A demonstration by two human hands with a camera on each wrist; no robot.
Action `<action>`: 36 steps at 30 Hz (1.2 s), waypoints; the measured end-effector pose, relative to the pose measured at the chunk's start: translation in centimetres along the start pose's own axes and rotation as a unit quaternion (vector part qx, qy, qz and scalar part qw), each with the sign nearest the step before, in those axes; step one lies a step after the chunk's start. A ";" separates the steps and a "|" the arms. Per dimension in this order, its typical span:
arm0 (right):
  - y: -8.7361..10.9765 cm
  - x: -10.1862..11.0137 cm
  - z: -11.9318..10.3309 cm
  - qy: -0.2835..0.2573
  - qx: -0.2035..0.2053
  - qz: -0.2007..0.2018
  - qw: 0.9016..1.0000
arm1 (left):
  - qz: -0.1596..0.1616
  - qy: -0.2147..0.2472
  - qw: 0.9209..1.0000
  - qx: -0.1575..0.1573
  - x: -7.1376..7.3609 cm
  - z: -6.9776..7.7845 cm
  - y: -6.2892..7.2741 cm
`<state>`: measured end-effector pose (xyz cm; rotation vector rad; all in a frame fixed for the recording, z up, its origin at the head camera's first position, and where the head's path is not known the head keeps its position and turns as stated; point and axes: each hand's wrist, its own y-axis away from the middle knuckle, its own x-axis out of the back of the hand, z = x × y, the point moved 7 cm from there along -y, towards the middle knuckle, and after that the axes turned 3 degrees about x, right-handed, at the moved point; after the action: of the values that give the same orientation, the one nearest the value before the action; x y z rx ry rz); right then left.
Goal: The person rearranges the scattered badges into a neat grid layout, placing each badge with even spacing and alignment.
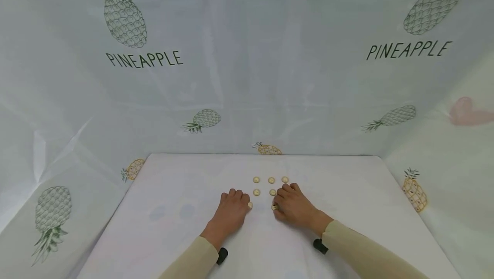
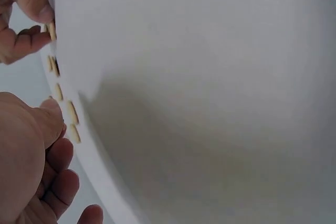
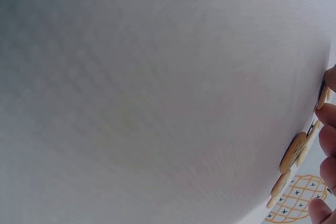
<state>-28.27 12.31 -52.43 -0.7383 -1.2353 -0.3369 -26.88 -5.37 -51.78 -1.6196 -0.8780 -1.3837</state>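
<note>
Several small, round, pale wooden discs lie on the white table in loose rows in the head view, such as a back-row disc (image 1: pixel 271 180) and a middle-row disc (image 1: pixel 256 192). Dark marks show on a disc (image 3: pixel 294 153) in the right wrist view; I cannot read them. My left hand (image 1: pixel 232 209), its fingers bent, pinches the nearest left disc (image 1: pixel 250 205) at its edge. Opposite, my right hand (image 1: pixel 295 207) pinches another disc (image 1: pixel 274 207) between thumb and fingertip, as the right wrist view shows with that disc (image 3: pixel 322 95).
A white, faintly patterned cloth covers the table (image 1: pixel 173 227). Behind it hangs a pale curtain (image 1: pixel 247 64) printed with pineapples. A black device (image 1: pixel 222 256) sits at the left wrist and another black device (image 1: pixel 320 246) at the right wrist.
</note>
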 end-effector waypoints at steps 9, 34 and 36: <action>-0.1 0.1 0.0 0.003 -0.004 0.004 1.000 | 0.003 -0.009 1.000 -0.010 -1.3 1.3 -1.0; 0.0 0.0 -0.1 -0.001 -0.008 0.001 1.000 | -0.004 0.008 1.000 -0.001 -1.6 1.8 -1.2; 0.0 0.1 -0.2 -0.001 -0.007 0.004 1.000 | -0.001 0.007 1.000 -0.002 -1.5 1.8 -1.2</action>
<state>-28.13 12.19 -52.30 -0.7554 -1.2326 -0.3399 -27.43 -3.26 -53.24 -1.6106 -0.8696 -1.3973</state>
